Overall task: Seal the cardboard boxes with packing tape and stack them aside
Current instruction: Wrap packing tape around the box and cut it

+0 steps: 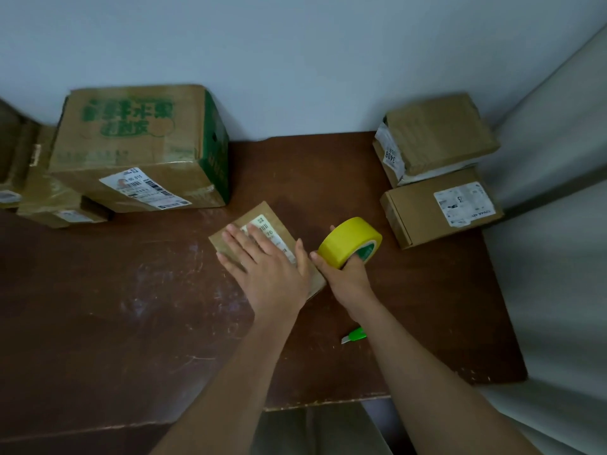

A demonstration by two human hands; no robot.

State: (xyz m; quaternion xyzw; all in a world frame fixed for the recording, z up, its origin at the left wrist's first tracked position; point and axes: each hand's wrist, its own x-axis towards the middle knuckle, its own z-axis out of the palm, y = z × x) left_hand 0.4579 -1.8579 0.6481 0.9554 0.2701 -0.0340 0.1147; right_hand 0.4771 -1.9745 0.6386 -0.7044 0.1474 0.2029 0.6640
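Observation:
A small flat cardboard box [259, 221] with a white label lies in the middle of the brown table [131, 307]. My left hand [266, 267] presses flat on its top with straight, spread fingers. Just right of the box, my right hand [345, 274] grips a yellow roll of packing tape [348, 239], fingers through its core, the roll held on edge beside the box's right end.
A large box with green print [138, 146] stands at the back left, with smaller boxes [56, 205] beside it. Two boxes are stacked at the back right [437, 178]. A green utility knife [354, 334] lies near my right forearm. The table's front edge is close.

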